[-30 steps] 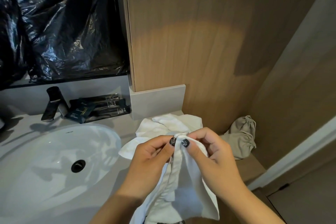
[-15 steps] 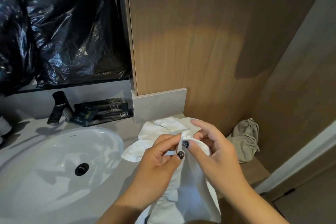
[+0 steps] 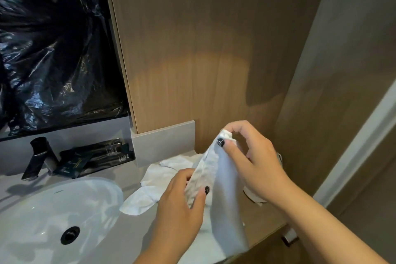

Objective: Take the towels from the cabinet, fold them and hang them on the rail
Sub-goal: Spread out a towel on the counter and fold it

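Presently: one white towel [image 3: 222, 186], soft crinkled weave, held upright above the grey stone counter [image 3: 132, 231], its lower part hanging in a smooth fold. Right hand [image 3: 255, 161] pinches the top corner between thumb and fingers; left hand [image 3: 182, 203] grips the bunched edge lower down. More white cloth [image 3: 154, 180] lies rumpled on the counter beside a glossy oval sink [image 3: 42, 216]. Matte black tap [image 3: 40, 154]; wood-grain wall panel [image 3: 203, 49].

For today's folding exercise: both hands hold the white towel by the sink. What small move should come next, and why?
Probably slide the left hand down the towel edge to find the next corner. The right hand pinches the top corner high, the left grips lower on the same edge, and the rest hangs unspread, so it cannot be folded yet.
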